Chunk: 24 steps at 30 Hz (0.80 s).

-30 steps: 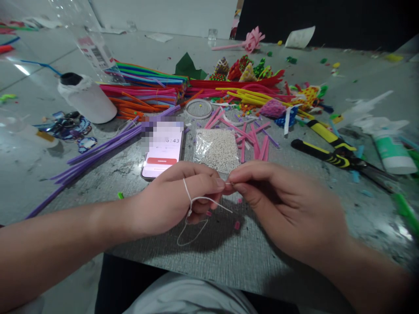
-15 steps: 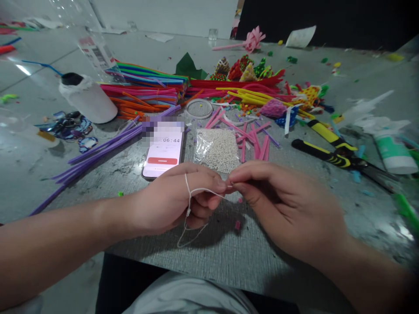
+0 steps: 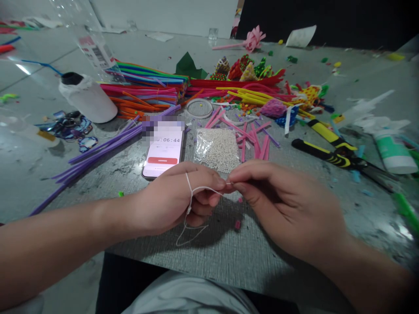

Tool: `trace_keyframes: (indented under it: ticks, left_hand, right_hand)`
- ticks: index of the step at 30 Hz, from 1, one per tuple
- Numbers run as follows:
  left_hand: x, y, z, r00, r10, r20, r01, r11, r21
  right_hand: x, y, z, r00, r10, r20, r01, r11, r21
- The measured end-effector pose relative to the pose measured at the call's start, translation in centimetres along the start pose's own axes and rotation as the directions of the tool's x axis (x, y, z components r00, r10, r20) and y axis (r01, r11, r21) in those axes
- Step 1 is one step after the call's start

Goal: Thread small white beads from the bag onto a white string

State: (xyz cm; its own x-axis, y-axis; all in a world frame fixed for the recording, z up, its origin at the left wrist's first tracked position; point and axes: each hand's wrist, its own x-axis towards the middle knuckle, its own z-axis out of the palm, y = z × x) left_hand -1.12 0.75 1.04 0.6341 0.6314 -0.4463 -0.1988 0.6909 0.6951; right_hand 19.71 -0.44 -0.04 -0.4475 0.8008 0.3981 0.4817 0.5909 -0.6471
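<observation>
Looped over my left hand (image 3: 180, 196) near the thumb is a thin white string (image 3: 205, 188), its loose end dangling below the palm. The thumb and forefinger of that hand are pinched together on the string. My right hand (image 3: 291, 205) pinches the short light strand that spans the small gap between both sets of fingertips. Whether a bead sits on it is too small to tell. Just beyond the fingers lies a clear bag of white pearl beads (image 3: 219, 148), and a phone with a timer (image 3: 163, 150) rests left of it.
Purple pipe cleaners (image 3: 98, 152) lie left, with colourful bundles (image 3: 144, 93) behind. Pink strips (image 3: 258, 141) are beside the bead bag. Yellow-black pliers (image 3: 321, 152) and a white-green bottle (image 3: 394, 150) stand to the right. A white bottle (image 3: 90, 98) leans at left.
Both hands keep nearly the same place and pinch. The strand between the fingertips shows slightly more clearly, and the dangling string has shifted a little.
</observation>
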Motion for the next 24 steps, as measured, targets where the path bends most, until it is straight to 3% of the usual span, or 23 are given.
trace_keyframes:
  ticks: [7, 24]
  left_hand:
    - [-0.01, -0.03, -0.2, 1.0, -0.007, 0.02, 0.007, 1.0, 0.016]
    - [-0.06, 0.08, -0.07, 0.999, -0.049, -0.002, 0.049, 0.999, 0.009]
  right_hand:
    - [0.13, 0.15, -0.05, 0.997, -0.078, 0.004, 0.078, 0.993, -0.085]
    - [-0.04, 0.16, -0.07, 0.996, -0.088, -0.007, 0.087, 0.991, -0.098]
